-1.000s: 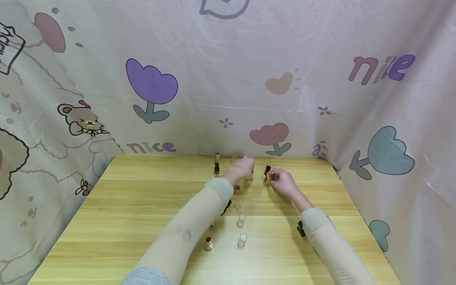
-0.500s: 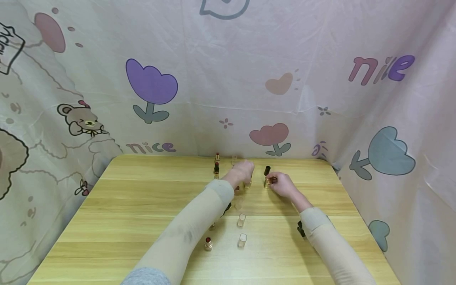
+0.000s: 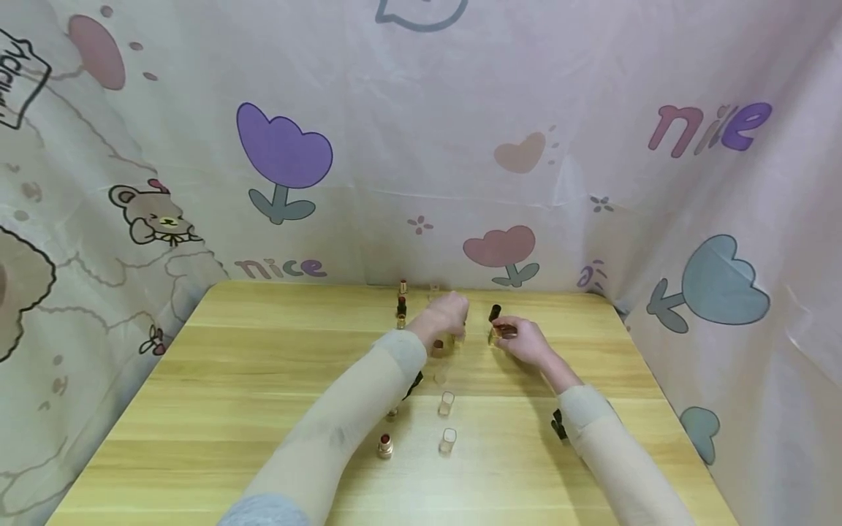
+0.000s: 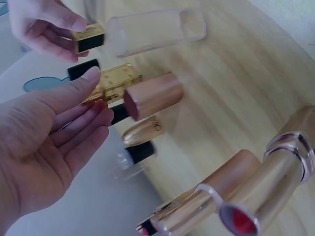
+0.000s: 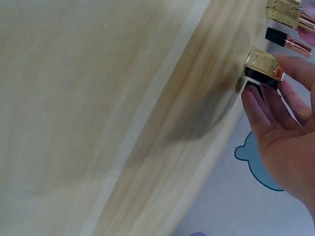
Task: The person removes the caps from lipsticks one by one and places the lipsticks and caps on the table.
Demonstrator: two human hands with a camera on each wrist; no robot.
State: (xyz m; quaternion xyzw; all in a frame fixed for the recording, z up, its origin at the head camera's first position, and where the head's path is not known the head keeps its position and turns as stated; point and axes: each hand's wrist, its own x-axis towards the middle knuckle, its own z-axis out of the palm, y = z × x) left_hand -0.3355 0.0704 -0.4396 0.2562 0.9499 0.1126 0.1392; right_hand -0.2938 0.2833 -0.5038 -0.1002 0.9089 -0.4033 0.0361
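Observation:
My left hand [image 3: 450,314] reaches across to the far middle of the table. In the left wrist view its thumb and fingers pinch a square gold lipstick [image 4: 120,81]. To the right, my right hand [image 3: 522,341] pinches a small square gold-and-black lipstick cap [image 5: 265,63] between thumb and fingers, close to the tabletop. A black cap [image 3: 495,313] stands just behind that hand. Beside my left hand stands a copper-coloured cap [image 4: 157,96]; a clear cap [image 4: 157,32] is close by. My left hand and sleeve hide some pieces in the head view.
Uncapped lipsticks, among them a red one [image 3: 385,446], stand in a column left of centre on the wooden table [image 3: 263,365]. Clear caps [image 3: 448,440] stand in a column beside them. Small black pieces [image 3: 559,424] lie by the right sleeve. A printed cloth [image 3: 395,146] hangs behind.
The right hand has lowered slightly, turning the gold-and-black cap from sideways to more upright. The left hand lowers the gold lipstick slightly. The head view has shifted a little.

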